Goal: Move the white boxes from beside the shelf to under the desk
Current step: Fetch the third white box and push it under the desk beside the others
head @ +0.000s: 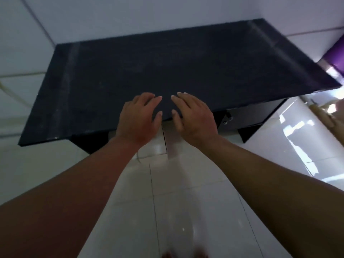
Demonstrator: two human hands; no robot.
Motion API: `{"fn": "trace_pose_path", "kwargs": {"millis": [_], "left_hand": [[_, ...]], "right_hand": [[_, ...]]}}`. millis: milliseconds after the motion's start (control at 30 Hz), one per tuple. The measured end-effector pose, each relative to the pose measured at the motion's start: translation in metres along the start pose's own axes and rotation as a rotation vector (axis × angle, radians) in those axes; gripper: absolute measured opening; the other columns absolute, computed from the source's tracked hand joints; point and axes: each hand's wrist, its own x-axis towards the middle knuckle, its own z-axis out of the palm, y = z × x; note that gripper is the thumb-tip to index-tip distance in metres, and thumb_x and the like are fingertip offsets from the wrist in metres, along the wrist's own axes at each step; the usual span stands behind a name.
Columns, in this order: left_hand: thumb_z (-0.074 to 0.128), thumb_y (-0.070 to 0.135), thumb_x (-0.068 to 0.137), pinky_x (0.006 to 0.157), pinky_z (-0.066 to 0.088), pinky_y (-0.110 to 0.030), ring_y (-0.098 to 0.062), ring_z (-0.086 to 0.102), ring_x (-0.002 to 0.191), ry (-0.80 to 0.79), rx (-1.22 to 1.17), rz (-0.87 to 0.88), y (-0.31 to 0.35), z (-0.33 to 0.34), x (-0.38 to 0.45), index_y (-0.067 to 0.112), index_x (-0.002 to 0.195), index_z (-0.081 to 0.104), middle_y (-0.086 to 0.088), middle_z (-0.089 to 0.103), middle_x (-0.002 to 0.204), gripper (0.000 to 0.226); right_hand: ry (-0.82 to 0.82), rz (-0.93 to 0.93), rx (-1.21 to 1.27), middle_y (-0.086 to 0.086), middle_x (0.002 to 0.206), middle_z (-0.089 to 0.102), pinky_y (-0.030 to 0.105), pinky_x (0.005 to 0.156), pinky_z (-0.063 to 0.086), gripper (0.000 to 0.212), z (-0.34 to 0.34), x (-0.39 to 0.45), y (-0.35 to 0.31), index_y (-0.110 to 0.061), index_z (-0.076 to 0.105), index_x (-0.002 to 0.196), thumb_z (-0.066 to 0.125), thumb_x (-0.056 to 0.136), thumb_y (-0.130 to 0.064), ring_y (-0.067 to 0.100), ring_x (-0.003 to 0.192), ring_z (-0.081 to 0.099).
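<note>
A dark desk [167,71] fills the middle of the view, seen from above. Below its front edge, two pale box shapes show on the floor: a white box [153,146] and a greyer one [174,144] right beside it, most of both hidden by the desktop. My left hand [138,118] and my right hand [193,116] are stretched out side by side over the desk's front edge, just above the boxes. Both hands have their fingers spread and hold nothing.
The desk stands in a corner between pale walls. A drawer unit with a small lock [226,121] sits under its right side. A purple object [335,53] and a light wooden piece [323,116] are at the right. Glossy white floor tiles [186,192] lie below.
</note>
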Motion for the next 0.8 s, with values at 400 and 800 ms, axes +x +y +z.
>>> {"fn": "trace_pose_path", "kwargs": {"millis": [400, 800], "left_hand": [[0.062, 0.026, 0.089, 0.088, 0.047, -0.048, -0.033, 0.057, 0.114, 0.192, -0.024, 0.162, 0.074, -0.144, 0.131, 0.01, 0.131, 0.06, -0.012, 0.059, 0.128, 0.045], [0.061, 0.028, 0.092, 0.092, 0.045, -0.048, -0.032, 0.055, 0.12, 0.232, -0.05, 0.234, 0.206, -0.177, 0.236, 0.01, 0.134, 0.057, -0.012, 0.056, 0.135, 0.045]], "right_hand": [[0.262, 0.065, -0.145, 0.014, 0.139, 0.056, 0.049, 0.106, 0.042, 0.045, -0.194, 0.092, 0.014, -0.009, 0.056, 0.136, 0.058, 0.094, -0.024, 0.03, 0.131, 0.05], [0.323, 0.134, -0.203, 0.013, 0.143, 0.053, 0.047, 0.106, 0.044, 0.046, -0.335, 0.111, 0.114, -0.011, 0.054, 0.138, 0.057, 0.095, -0.025, 0.03, 0.131, 0.05]]}}
